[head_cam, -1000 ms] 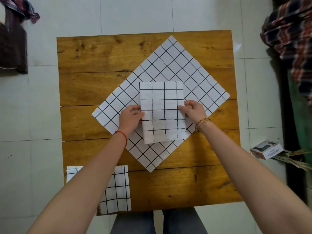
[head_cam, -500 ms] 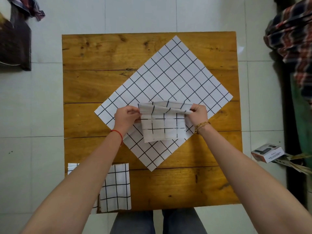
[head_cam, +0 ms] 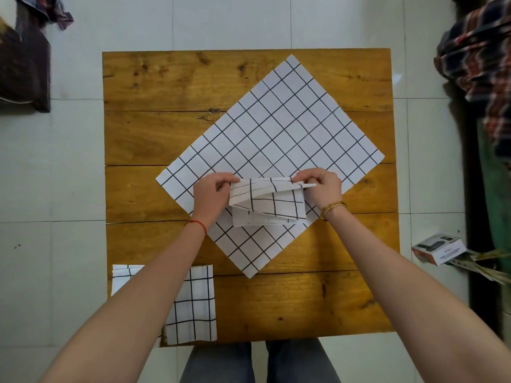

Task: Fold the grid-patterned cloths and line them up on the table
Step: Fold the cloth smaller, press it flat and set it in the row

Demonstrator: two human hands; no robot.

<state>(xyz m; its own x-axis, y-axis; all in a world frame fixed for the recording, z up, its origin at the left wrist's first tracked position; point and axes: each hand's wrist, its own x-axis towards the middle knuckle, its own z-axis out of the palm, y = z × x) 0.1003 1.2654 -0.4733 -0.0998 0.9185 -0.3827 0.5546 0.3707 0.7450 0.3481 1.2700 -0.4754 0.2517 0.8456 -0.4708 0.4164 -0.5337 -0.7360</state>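
Observation:
A small grid-patterned cloth (head_cam: 272, 207), half folded, is lifted at its far edge over the middle of the wooden table (head_cam: 154, 139). My left hand (head_cam: 211, 193) pinches its left far corner and my right hand (head_cam: 322, 189) pinches its right far corner. Beneath it a large grid-patterned cloth (head_cam: 279, 134) lies flat, turned like a diamond. A folded grid-patterned cloth (head_cam: 193, 305) rests at the table's near left corner, partly hidden by my left forearm.
A small printed box (head_cam: 438, 248) lies on the tiled floor to the right of the table, with papers beside it. Plaid fabric (head_cam: 481, 59) hangs at the far right. A dark bag (head_cam: 23, 64) sits on the floor at the far left.
The small cloth lay flat on the big one a second ago. Both hands have since lifted its far edge and brought it toward me, so it now doubles over itself.

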